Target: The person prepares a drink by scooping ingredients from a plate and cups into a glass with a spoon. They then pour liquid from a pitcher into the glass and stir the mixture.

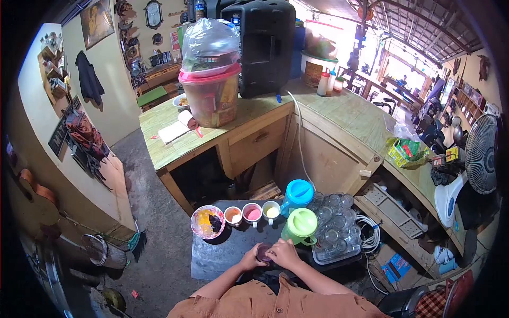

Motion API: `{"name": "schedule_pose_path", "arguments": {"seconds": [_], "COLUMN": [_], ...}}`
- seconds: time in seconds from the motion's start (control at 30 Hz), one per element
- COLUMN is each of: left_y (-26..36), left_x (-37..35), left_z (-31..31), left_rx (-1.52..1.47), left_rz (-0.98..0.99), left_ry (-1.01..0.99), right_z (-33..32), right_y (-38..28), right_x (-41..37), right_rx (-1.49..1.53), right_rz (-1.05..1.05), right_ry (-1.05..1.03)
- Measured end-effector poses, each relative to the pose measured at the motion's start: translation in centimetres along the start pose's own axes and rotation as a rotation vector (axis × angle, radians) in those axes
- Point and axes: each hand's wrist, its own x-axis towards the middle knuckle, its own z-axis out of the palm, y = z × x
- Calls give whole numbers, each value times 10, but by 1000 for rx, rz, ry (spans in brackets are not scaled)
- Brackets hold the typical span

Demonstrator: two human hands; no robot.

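My left hand is wrapped round a small cup with dark reddish-purple insides, held low over the dark tabletop close to my body. The fingers of my right hand are bent together at the cup's right rim; whether they grip something small there is hidden. Beyond my hands stand three white cups in a row, with orange-and-white, pink and pale yellow contents. Left of them is a patterned plate with yellow and black items. A green lidded pitcher and a blue one stand just right.
Many glasses crowd a tray at the right of the low table. Behind is a wooden counter with a pink-lidded bucket and a black speaker. Coiled white cable hangs at right, near a fan.
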Motion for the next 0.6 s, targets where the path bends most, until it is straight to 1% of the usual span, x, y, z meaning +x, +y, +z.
{"name": "schedule_pose_path", "arguments": {"seconds": [0.07, 0.1, 0.17, 0.2, 0.27, 0.3, 0.37, 0.4, 0.47, 0.5, 0.57, 0.6], "left_y": [-4, -5, -6, -4, -1, -3, -7, -6, -5, -4, -1, -3], "left_x": [0, 0, -2, -3, -2, -1, -2, -3, -3, -4, -3, -2], "left_z": [2, 4, 5, 5, 3, 3, 6, 7, 7, 8, 6, 6], "left_rx": [-3, -7, 52, 53, 46, 46, 85, 83, 53, 55, 36, 39], "left_rz": [27, 27, -20, -18, -7, -4, 28, 27, 7, 7, 2, 5], "left_ry": [15, 14, 62, 59, 36, 34, 70, 70, 76, 77, 69, 78], "right_z": [-9, -8, -5, -5, -5, -7, -12, -10, -4, -1, 2, -1], "right_y": [-4, -3, -4, -4, -5, -6, -9, -9, -8, -8, -7, -9], "right_x": [4, 3, 2, 0, -3, -2, 0, -2, -7, -10, -12, -9], "right_rx": [118, 116, -20, -21, -11, -13, 138, 138, -30, -29, 103, 101], "right_rz": [58, 61, 29, 31, -16, -14, 76, 77, 55, 53, 12, 4], "right_ry": [90, 87, 61, 63, -59, -57, 127, 125, 25, 27, 14, 15]}}
